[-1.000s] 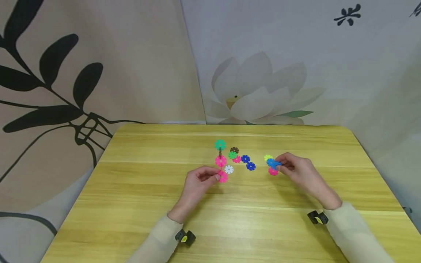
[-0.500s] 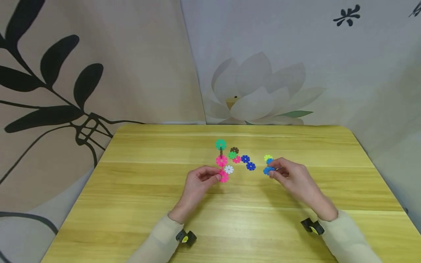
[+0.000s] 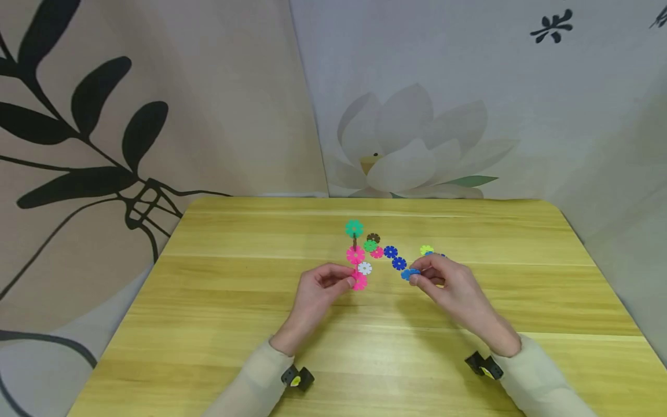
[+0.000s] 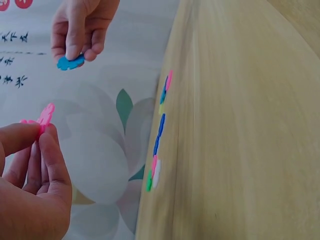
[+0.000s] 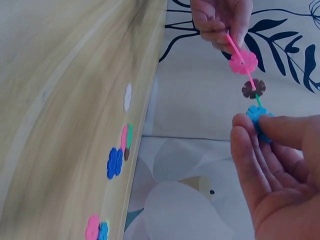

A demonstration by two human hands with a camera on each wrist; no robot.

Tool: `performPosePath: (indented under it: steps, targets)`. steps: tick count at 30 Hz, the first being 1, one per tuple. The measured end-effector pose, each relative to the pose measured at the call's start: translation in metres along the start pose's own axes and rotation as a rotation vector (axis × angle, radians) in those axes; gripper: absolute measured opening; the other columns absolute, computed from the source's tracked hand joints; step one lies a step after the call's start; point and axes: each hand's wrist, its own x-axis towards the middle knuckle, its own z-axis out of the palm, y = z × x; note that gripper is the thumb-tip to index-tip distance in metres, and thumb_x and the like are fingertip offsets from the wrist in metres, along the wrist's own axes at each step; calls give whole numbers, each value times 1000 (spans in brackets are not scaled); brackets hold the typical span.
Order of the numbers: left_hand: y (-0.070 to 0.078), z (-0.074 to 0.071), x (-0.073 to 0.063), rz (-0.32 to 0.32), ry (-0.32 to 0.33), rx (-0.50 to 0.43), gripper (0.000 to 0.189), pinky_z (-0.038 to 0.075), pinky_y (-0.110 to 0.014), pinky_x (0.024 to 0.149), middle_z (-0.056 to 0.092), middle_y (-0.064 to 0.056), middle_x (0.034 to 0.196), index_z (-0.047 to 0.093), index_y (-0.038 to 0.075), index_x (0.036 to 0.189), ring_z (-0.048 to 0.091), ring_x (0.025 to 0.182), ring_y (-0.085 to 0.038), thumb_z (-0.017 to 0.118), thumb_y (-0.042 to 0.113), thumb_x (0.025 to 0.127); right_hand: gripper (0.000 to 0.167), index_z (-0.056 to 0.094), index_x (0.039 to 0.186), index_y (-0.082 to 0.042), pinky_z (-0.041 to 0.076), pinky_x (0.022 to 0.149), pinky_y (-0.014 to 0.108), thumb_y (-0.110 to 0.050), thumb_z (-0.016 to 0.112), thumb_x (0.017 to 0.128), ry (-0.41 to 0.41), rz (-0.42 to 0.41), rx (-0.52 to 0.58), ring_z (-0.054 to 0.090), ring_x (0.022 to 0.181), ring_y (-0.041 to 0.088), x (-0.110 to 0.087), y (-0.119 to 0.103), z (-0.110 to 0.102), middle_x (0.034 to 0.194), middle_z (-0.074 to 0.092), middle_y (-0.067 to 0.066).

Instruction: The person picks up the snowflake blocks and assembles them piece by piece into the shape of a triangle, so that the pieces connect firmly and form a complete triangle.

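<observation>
- Cream sleeves (image 3: 250, 382) are being worn on both arms, and black wrist cameras (image 3: 298, 378) are being carried at the cuffs.
- By the left hand (image 3: 322, 291), a near pink disc (image 3: 361, 282) is being pinched between thumb and curled fingers, the tips brought together on it.
- By the right hand (image 3: 461, 285), a light blue disc (image 3: 407, 275) is being gripped likewise, with thumb and fingertips closed on its edge; a gap is being left between it and the pink piece.
- Both held pieces are being kept raised above the wood-grained table (image 3: 365, 359).
- From the near pink disc, a notched-disc chain (image 3: 355, 255) is being extended away from the person, through a brown link (image 3: 355, 242) to a teal disc (image 3: 354, 228).
- Just right of the chain, a white disc (image 3: 365, 268) is being supported by the table.
- Two dark blue discs (image 3: 399, 263) are being seen between the hands.
- Beyond, a small pink disc (image 3: 377, 253), a green disc (image 3: 370, 246) and a brown disc (image 3: 373, 237) are being shown clustered.
- Past the right hand, a yellow disc (image 3: 426, 249) is being partly overlapped by blue.
- Behind everything, a backdrop (image 3: 239, 116) is being decorated by a pale flower (image 3: 406, 150) and dark leaves (image 3: 97, 92).
</observation>
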Motion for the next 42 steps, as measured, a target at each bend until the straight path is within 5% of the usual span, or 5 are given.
performPosePath:
  steps: [16,31,42]
  targets:
    - [4,8,-3,25,-40,39,18,58,-28,76,75,-10,100,76,2,108,68,85,-18,78,11,92,13,71,100,-8,62,73,26,-2,78,91,-16,25,33,73,80,8,7,-15,10,93,74,4]
    - [6,14,-3,-15,-32,32,16,61,-32,77,75,-8,98,77,3,107,70,84,-18,77,10,92,14,73,99,-10,62,76,30,2,76,92,-83,10,67,73,85,13,12,-17,25,95,72,5]
    - [4,14,-1,-31,-11,7,17,62,-49,81,75,-9,95,76,0,106,71,80,-18,76,4,90,19,73,98,-13,61,79,27,4,76,91,-94,-42,75,71,87,10,15,-13,35,95,72,0]
